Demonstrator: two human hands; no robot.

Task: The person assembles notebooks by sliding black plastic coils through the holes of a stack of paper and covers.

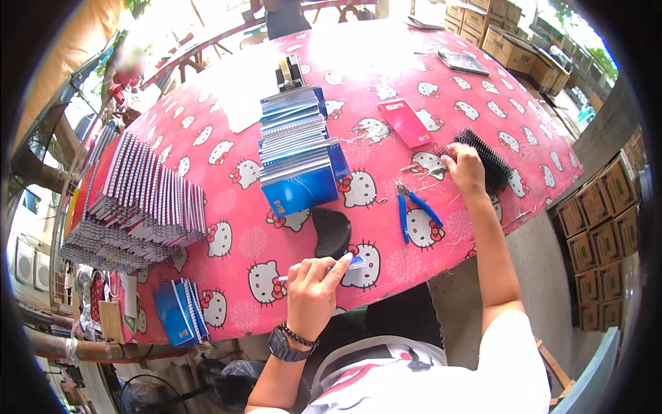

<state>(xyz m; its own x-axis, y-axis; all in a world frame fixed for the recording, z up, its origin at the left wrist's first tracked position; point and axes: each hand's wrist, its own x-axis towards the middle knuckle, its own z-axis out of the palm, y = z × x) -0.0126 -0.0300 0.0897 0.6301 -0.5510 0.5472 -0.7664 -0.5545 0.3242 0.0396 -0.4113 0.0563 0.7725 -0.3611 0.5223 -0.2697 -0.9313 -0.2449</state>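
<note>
The left hand (312, 293) sits at the near edge of the desk (386, 83), its fingers (336, 268) pinching a small blue-and-white booklet (352, 263) flat against the pink cartoon-cat cloth. Across to the right, the right hand (463, 168) reaches out, fingers curled down onto a bundle of black binding combs (491, 160); whether they grip one comb or just press on the bundle cannot be told from here.

Between the two hands lie blue-handled pliers (414, 207), and just beyond the left fingers a dark curved piece (332, 231). Farther out from that, a fanned stack of blue-covered spiral notebooks (298, 148) runs away from the person; well off to the left of the left hand, a big leaning row of spiral pads (134, 207).

Risks? The booklet is right at the desk's edge, so a loose pinch could let it slide off into the lap. The combs look springy and tangled; pulling one may drag the rest toward the far right edge. The pliers lie close to the right forearm's path and could be knocked.

Containers: cardboard boxes (596, 228) stacked to the right of the right hand, all closed, contents hidden.
</note>
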